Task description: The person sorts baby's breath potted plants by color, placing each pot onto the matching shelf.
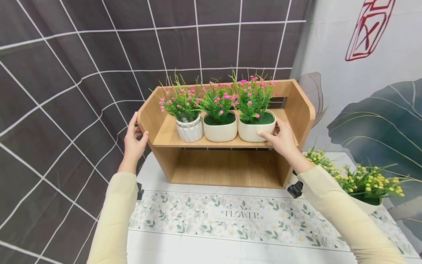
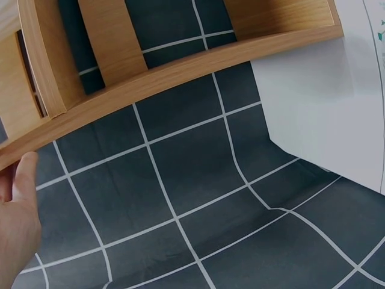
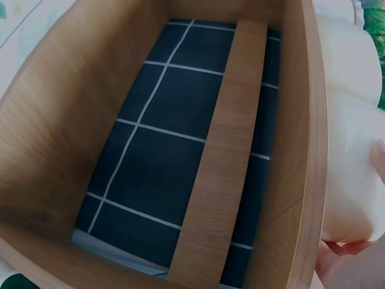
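Observation:
A two-tier wooden shelf [image 1: 227, 167] carries three potted plants with pink flowers on its upper board. The left plant stands in a white ribbed pot [image 1: 190, 130] with a cord round its rim. In the middle is a cream oval pot [image 1: 220, 129], and a similar right-hand potted plant [image 1: 255, 132] stands close beside it. My right hand [image 1: 284, 137] grips this right-hand pot, thumb on its front and fingers at its right side. My left hand [image 1: 134, 143] touches the outside of the shelf's left side panel [image 1: 152, 117], with fingers extended; some fingertips are hidden.
Potted plants with yellow flowers [image 1: 370, 179] stand right of the shelf, partly behind my right arm. A floral "FLOWER" cloth [image 1: 242, 215] covers the white table in front. Behind and left hangs a dark curtain [image 1: 217, 47] with a white grid.

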A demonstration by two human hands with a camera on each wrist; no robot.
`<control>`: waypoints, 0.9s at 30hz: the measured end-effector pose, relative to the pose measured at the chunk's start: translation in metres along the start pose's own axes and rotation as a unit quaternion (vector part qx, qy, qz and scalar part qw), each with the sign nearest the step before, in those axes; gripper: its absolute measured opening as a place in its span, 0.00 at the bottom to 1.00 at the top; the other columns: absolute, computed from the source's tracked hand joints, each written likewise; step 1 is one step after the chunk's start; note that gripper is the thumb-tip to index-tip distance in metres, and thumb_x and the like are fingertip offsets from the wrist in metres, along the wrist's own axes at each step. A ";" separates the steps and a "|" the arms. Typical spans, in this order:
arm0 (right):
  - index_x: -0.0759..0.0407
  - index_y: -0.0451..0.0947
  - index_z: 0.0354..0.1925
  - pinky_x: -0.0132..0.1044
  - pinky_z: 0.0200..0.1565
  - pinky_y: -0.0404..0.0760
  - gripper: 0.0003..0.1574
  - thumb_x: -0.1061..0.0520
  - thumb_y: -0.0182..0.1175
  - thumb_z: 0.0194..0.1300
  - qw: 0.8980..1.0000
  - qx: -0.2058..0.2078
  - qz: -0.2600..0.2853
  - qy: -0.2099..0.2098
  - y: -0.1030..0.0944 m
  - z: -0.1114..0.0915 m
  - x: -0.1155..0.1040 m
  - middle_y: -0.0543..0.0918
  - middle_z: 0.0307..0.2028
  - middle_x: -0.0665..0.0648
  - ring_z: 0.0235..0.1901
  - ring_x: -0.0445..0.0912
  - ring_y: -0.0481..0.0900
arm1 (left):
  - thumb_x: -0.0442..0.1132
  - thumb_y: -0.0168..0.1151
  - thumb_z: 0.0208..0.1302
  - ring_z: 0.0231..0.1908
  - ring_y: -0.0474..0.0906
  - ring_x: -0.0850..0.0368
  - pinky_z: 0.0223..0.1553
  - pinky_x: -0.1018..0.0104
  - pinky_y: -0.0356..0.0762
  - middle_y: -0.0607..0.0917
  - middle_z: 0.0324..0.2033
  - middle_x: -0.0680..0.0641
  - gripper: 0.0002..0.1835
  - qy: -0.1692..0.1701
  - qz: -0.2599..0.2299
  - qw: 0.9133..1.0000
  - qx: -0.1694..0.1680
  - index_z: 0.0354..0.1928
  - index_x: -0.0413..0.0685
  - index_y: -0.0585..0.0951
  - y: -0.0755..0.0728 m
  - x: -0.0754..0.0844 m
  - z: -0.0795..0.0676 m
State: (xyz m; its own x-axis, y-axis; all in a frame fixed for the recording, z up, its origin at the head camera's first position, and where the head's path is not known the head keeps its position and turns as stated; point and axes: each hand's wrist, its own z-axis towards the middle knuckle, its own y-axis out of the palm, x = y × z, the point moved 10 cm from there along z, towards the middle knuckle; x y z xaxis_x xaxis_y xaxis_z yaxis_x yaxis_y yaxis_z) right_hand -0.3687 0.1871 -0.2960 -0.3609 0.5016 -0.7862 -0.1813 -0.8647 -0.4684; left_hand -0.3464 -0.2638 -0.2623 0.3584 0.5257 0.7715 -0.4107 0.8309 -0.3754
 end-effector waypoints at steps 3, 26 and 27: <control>0.69 0.68 0.61 0.14 0.40 0.70 0.36 0.58 0.67 0.57 1.000 0.001 0.001 -0.002 0.000 0.000 -0.002 0.78 0.52 0.68 0.46 0.49 0.75 | 0.22 0.51 0.61 0.48 0.74 0.37 0.50 0.66 0.72 0.76 0.48 0.26 0.37 -0.002 0.000 1.000 0.005 0.72 0.45 0.56 0.000 -0.015 0.005; 0.74 0.60 0.65 0.50 0.62 0.68 0.44 0.60 0.67 0.56 0.994 0.108 -0.009 0.025 -0.015 -0.042 -0.001 0.65 0.60 0.74 0.60 0.64 0.67 | 0.21 0.50 0.60 0.48 0.73 0.35 0.52 0.62 0.72 0.75 0.48 0.24 0.35 0.012 -0.008 1.000 0.000 0.71 0.39 0.57 -0.001 0.010 -0.004; 0.74 0.60 0.65 0.50 0.62 0.68 0.43 0.61 0.67 0.56 0.994 0.109 -0.005 0.024 -0.016 -0.045 0.000 0.65 0.60 0.73 0.60 0.64 0.67 | 0.20 0.50 0.60 0.48 0.73 0.34 0.54 0.56 0.71 0.75 0.48 0.23 0.35 0.013 -0.009 1.000 -0.001 0.71 0.38 0.57 -0.001 0.010 -0.004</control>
State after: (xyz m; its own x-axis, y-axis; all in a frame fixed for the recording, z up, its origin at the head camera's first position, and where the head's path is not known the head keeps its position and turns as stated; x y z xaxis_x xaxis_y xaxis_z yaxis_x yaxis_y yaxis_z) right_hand -0.3246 0.2018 -0.3069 -0.3145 0.5061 -0.8031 -0.3801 -0.8424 -0.3820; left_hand -0.3388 -0.2586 -0.2567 0.3867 0.5158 0.7645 -0.4033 0.8401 -0.3628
